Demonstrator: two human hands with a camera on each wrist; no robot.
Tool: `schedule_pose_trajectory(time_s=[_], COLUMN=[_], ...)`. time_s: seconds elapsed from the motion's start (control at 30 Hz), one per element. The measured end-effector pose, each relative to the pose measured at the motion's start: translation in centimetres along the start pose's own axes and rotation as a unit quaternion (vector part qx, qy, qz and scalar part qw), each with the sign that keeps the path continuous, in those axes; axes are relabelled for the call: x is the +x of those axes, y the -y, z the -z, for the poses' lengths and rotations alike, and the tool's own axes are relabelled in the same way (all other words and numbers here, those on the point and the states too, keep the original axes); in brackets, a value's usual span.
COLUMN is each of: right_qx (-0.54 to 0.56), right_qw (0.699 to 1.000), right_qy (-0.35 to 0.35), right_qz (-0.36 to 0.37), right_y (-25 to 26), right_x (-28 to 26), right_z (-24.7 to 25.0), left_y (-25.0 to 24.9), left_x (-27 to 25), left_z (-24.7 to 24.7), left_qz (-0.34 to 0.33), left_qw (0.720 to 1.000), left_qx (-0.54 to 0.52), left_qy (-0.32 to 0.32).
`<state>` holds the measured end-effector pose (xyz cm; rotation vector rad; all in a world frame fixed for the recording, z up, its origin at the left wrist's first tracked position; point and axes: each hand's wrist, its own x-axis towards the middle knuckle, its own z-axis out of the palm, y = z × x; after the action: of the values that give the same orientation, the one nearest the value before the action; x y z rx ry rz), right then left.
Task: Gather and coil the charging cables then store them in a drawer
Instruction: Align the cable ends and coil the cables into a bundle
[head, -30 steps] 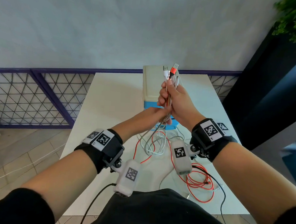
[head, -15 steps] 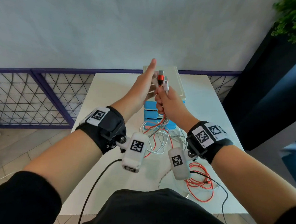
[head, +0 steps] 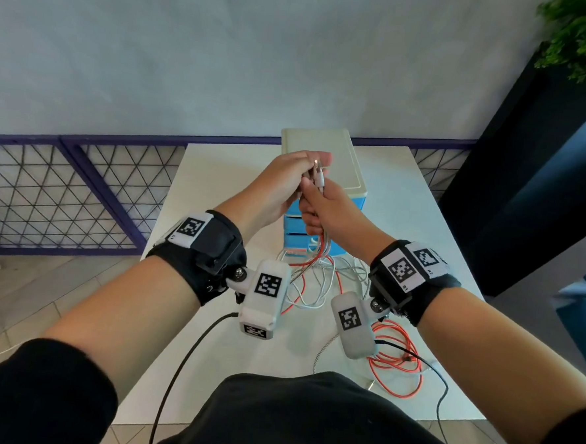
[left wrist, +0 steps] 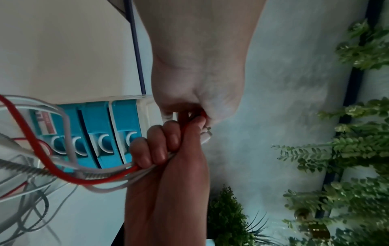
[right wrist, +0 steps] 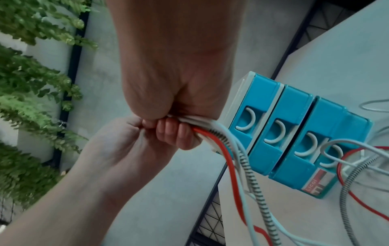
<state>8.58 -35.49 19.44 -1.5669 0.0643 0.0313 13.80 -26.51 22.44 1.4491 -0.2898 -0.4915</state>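
Note:
Several charging cables, red, white and braided grey, are bunched into one bundle (head: 321, 247) that my right hand (head: 316, 211) grips in a fist above the table. Their plug ends (head: 318, 179) stick up out of the fist, and my left hand (head: 308, 166) curls over them from the left. In the right wrist view the bundle (right wrist: 219, 146) leaves my curled fingers (right wrist: 172, 133) and hangs in front of the drawer unit (right wrist: 284, 124). The slack lies on the table as white loops (head: 315, 285) and a red coil (head: 396, 360). The small unit has a white top (head: 337, 156) and blue drawers (head: 296, 227), all closed.
The white table (head: 218, 189) stands against a purple mesh railing (head: 81, 188). A dark panel (head: 527, 188) and a green plant (head: 584, 37) are at the right. Black leads (head: 187, 359) from the wrist cameras hang over the near table edge.
My left hand rose from below the right fist to the plug ends, first flat beside them, now curled over them. My right hand dropped slightly with the bundle.

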Motion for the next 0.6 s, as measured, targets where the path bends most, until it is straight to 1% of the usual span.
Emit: schedule_pose_trajectory(time_s=[0.07,0.1,0.13,0.17,0.2,0.23,0.27,0.3,0.4,0.5,0.57,0.6], right_qx=[0.045,0.064,0.066,0.047,0.023,0.013,0.028,0.053,0.113,0.198,0.237,0.25], right_qw=[0.999,0.997,0.995,0.993,0.991,0.988,0.988,0.987,0.984,0.977,0.969,0.965], right_qy=[-0.025,-0.049,-0.076,-0.108,-0.132,-0.144,-0.144,-0.135,-0.12,-0.079,-0.067,-0.073], right_qz=[-0.001,0.002,0.007,0.018,0.032,0.044,0.056,0.066,0.069,0.02,0.01,0.015], right_y=[0.2,0.5,0.8,1.2,1.5,1.8,2.0,2.0,1.6,1.3,1.5,1.7], right_x=[0.4,0.7,1.0,1.2,1.4,1.5,1.5,1.6,1.5,0.9,0.5,0.5], right_z=[0.1,0.2,0.4,0.7,1.0,1.3,1.6,1.9,2.0,1.4,1.2,1.3], left_y=[0.5,1.0,1.6,2.1,2.5,2.9,3.0,3.1,3.2,3.8,4.0,3.9], left_x=[-0.3,-0.7,-1.1,-1.6,-2.2,-2.7,-3.0,-3.2,-3.3,-3.3,-3.4,-3.4], left_z=[-0.2,-0.4,-0.7,-1.0,-1.2,-1.2,-1.1,-1.0,-0.9,-0.9,-0.9,-0.7], left_qz=[0.032,0.049,0.053,0.048,0.037,0.018,-0.009,-0.028,-0.069,-0.049,-0.052,-0.056], left_qw=[0.999,0.997,0.996,0.995,0.989,0.976,0.966,0.962,0.961,0.968,0.964,0.956], left_qx=[-0.02,-0.041,-0.036,0.009,0.088,0.167,0.217,0.228,0.205,0.178,0.183,0.204], left_qy=[0.019,0.041,0.064,0.09,0.116,0.136,0.141,0.145,0.173,0.171,0.188,0.201])
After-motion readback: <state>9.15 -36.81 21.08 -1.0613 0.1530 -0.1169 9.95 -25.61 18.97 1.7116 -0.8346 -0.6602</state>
